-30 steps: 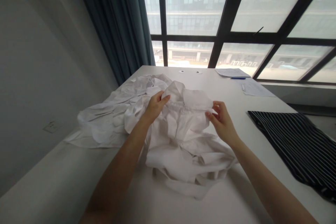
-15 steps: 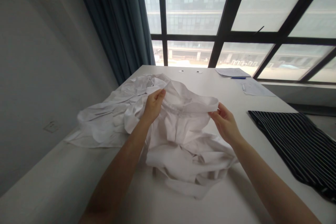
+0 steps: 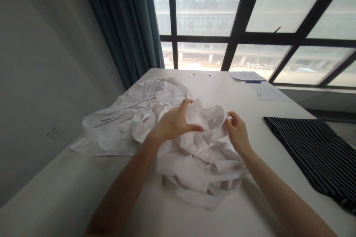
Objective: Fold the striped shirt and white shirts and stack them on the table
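A crumpled white shirt [image 3: 191, 163] lies heaped on the white table in front of me, spreading to the back left. My right hand [image 3: 236, 129] pinches the right end of a raised, collar-like band [image 3: 211, 114] between thumb and fingers. At the band's left side, my left hand [image 3: 178, 120] is spread, thumb and forefinger wide apart with loose fabric between them. Its other fingers are hidden behind the cloth. The band is curled and bunched between both hands, above the rest of the shirt.
A black striped cloth [image 3: 311, 148] lies at the table's right edge. Papers [image 3: 246, 76] and a blue pen [image 3: 253, 82] are at the back right. Two small white oval pieces [image 3: 211, 76] sit near the far edge. A wall socket [image 3: 55, 133] is at left, beyond the table.
My left hand has let go of the band's upper edge, moved right and opened. The stretched band has slackened and curled up. My right hand has stayed at its end, slightly lower.
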The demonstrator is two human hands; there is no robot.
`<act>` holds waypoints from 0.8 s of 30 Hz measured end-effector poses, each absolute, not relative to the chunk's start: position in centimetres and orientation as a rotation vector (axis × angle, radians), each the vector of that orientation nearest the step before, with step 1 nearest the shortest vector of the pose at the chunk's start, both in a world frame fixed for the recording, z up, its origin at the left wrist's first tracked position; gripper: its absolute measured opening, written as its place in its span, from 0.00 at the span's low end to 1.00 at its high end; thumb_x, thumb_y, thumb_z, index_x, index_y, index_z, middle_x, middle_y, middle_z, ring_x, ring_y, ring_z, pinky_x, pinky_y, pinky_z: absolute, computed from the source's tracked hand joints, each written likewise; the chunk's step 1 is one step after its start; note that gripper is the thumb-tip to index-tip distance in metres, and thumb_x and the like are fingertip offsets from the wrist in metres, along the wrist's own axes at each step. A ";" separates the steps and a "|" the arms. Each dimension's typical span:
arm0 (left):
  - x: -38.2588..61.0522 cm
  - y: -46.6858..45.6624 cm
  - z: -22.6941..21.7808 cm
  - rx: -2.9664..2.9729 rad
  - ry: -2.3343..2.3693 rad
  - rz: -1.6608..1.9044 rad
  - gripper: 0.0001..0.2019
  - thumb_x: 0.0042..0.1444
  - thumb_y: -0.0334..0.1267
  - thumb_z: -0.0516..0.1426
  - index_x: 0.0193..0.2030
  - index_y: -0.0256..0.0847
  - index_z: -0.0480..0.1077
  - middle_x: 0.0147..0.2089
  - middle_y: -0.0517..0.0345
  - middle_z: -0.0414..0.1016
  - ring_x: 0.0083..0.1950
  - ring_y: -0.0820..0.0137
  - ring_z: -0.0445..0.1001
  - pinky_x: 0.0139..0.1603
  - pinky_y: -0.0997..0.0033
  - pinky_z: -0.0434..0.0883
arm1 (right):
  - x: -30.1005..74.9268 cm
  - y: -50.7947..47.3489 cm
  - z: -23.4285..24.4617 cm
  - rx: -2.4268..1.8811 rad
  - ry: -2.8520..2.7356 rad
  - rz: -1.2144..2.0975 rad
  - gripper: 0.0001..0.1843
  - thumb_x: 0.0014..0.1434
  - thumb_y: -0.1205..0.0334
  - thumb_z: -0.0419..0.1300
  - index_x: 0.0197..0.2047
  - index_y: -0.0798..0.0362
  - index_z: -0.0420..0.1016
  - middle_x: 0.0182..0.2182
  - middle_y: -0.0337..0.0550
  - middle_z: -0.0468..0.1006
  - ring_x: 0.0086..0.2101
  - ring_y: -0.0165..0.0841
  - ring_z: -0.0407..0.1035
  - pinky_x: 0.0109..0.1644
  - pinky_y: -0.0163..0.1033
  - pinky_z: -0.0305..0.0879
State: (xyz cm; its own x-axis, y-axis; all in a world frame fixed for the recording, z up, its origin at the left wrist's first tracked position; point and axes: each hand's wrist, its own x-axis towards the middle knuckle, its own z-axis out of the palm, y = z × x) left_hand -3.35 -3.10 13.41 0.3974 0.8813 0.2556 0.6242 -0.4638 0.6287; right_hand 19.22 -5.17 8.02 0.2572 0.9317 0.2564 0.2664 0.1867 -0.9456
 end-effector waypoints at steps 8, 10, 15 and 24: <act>-0.5 -5.8 12.3 2.750 1.290 0.707 0.53 0.39 0.62 0.67 0.65 0.37 0.50 0.61 0.37 0.69 0.61 0.51 0.69 0.67 0.48 0.55 | 18.7 -5.2 7.6 -1.356 -1.170 0.794 0.13 0.51 0.50 0.58 0.30 0.52 0.68 0.17 0.30 0.63 0.19 0.26 0.55 0.21 0.32 0.50; 0.0 -6.1 12.0 2.790 1.306 0.687 0.51 0.42 0.59 0.67 0.66 0.36 0.49 0.60 0.37 0.69 0.62 0.53 0.69 0.67 0.50 0.55 | 18.6 -5.3 7.6 -1.338 -1.182 0.829 0.13 0.52 0.49 0.58 0.29 0.51 0.68 0.17 0.31 0.63 0.20 0.27 0.55 0.22 0.32 0.52; 0.3 -4.9 11.3 2.650 1.588 0.556 0.29 0.61 0.41 0.58 0.65 0.33 0.53 0.45 0.42 0.79 0.49 0.55 0.78 0.51 0.59 0.69 | 18.8 -5.0 7.4 -1.267 -1.190 0.949 0.16 0.53 0.45 0.61 0.33 0.50 0.68 0.21 0.32 0.68 0.22 0.29 0.60 0.25 0.34 0.56; -2.9 -1.8 12.2 2.214 1.629 1.110 0.11 0.61 0.35 0.55 0.50 0.45 0.72 0.39 0.57 0.80 0.41 0.63 0.78 0.41 0.69 0.70 | 20.2 -4.4 7.0 -1.049 -1.680 1.140 0.22 0.56 0.39 0.60 0.36 0.51 0.71 0.29 0.38 0.74 0.33 0.35 0.67 0.38 0.38 0.64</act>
State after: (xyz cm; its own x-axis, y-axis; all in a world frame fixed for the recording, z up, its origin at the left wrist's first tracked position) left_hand -2.91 -1.81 12.22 0.1222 0.8805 0.4579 0.7484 -0.3848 0.5402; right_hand 20.19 -4.40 7.01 -0.3061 0.9355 0.1762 0.1818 0.2391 -0.9538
